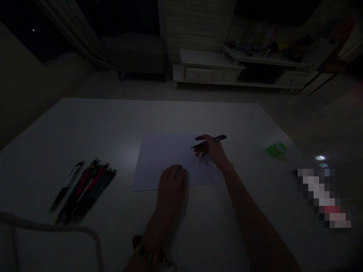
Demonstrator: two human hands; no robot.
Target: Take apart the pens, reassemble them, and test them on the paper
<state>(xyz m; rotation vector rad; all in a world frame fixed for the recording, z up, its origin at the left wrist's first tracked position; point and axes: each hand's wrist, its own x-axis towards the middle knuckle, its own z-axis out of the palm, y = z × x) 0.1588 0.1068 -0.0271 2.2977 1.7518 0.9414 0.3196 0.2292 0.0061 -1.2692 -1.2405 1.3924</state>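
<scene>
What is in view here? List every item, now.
flat white tabletop: one, white, filling the foreground
handwritten white paper sheet: one, white, mid-table
slim plastic pens: about five, black, red, green, table's left
rectangular green block: one, green, table's right
pixelated object: one, whitish and red, right foreground
white cord: one, white, lower left
white drawered cabinet: one, white, beyond table
dark upholstered armchair: one, dark grey, beyond table
dark pen: one, black, in right hand
left hand: one, resting on paper
right hand: one, over paper
</scene>
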